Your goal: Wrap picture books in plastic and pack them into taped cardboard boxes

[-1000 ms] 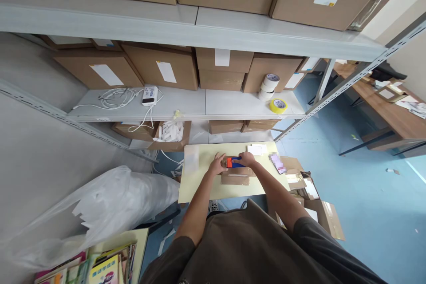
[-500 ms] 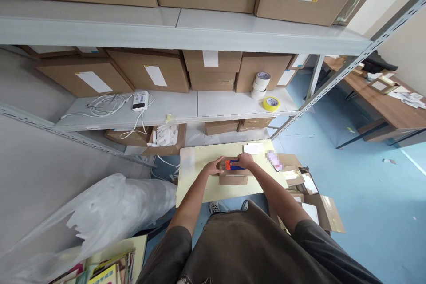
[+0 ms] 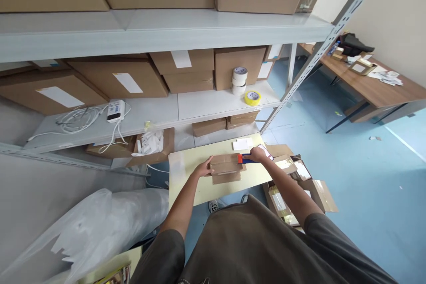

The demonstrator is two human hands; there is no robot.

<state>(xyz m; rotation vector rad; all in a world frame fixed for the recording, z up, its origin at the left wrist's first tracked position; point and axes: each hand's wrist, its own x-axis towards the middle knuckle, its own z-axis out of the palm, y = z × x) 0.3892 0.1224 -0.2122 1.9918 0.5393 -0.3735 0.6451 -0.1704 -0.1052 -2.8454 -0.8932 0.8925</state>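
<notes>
A small brown cardboard box (image 3: 225, 166) lies on a pale yellow table (image 3: 186, 177) in front of me. My left hand (image 3: 203, 169) presses against the box's left end. My right hand (image 3: 258, 154) grips a blue and orange tape dispenser (image 3: 245, 158) at the box's right edge. White paper slips (image 3: 242, 144) lie on the table behind the box.
Grey metal shelving (image 3: 206, 106) behind the table holds cardboard boxes, tape rolls (image 3: 240, 80), a yellow tape roll (image 3: 252, 96) and a power strip with white cables (image 3: 115, 111). Flattened cartons (image 3: 299, 182) lie on the blue floor at right. A clear plastic bag (image 3: 100, 222) bulges at left. A wooden desk (image 3: 369, 84) stands far right.
My right hand has drawn the tape dispenser from the top middle of the box to its right edge. The view has swung to the right.
</notes>
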